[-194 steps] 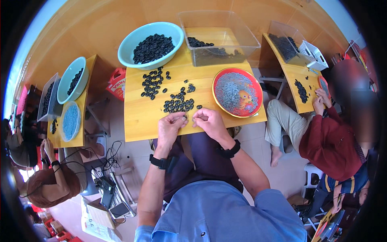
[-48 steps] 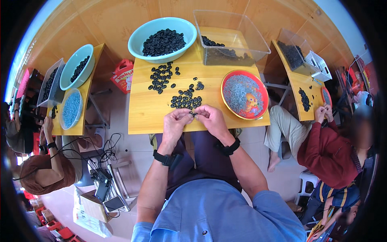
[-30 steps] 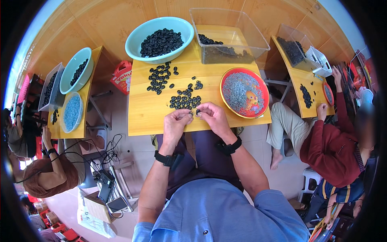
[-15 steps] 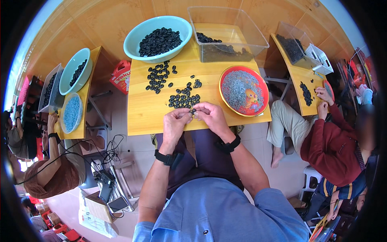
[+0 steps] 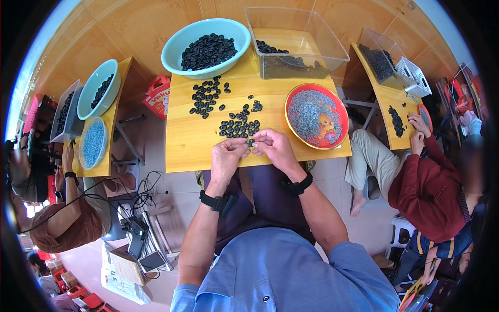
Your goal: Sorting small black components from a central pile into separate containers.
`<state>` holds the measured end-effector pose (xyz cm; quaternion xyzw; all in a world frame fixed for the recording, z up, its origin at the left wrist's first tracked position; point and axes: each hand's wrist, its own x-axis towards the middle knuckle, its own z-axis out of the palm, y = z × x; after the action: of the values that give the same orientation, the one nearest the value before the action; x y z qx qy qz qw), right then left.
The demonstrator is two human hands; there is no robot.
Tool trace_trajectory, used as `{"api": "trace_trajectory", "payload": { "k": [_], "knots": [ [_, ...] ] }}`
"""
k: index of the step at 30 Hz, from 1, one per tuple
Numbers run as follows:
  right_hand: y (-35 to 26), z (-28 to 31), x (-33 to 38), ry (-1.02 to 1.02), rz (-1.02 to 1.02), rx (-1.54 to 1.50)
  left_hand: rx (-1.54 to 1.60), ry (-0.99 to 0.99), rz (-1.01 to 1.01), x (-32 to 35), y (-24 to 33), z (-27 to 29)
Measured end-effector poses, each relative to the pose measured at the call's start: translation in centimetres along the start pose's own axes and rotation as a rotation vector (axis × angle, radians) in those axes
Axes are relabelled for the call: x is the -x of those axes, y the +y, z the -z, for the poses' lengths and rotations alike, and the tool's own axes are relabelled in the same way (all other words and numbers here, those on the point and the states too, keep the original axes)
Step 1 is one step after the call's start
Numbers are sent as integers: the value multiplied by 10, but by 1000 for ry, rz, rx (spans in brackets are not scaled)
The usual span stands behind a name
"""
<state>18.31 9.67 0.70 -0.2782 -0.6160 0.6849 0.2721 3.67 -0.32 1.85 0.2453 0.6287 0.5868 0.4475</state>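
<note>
The left hand (image 5: 228, 157) and right hand (image 5: 275, 150) are pinching a black piece (image 5: 250, 142); many loose pieces (image 5: 238, 129) are lying unheld on the desk (image 5: 189, 148).

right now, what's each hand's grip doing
Left hand: closed, pinching a small black part.
Right hand: closed, pinching there too; whether one shared part or two, cannot tell.

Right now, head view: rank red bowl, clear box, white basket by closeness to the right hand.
From the right hand, nearest first:
1. Red bowl: ahead and to the right, on the middle table.
2. Clear box: farther ahead, at that table's far end.
3. White basket: well off to the right, on the side table.
</note>
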Motion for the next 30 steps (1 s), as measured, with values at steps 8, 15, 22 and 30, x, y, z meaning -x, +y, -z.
{"api": "trace_trajectory", "payload": {
  "k": [8, 15, 22, 30],
  "knots": [
    [-6, -7, 3, 10, 61, 14, 33, -3, -10, 1, 0, 0],
    [-3, -5, 5, 56, 125, 22, 62, -14, -5, 2, 2, 1],
    [-6, -3, 7, 76, 71, -6, 51, -9, -4, 2, 1, 1],
    [-6, -5, 4, 117, 58, -9, 45, -4, -16, 2, 0, 1]
  ]
}}
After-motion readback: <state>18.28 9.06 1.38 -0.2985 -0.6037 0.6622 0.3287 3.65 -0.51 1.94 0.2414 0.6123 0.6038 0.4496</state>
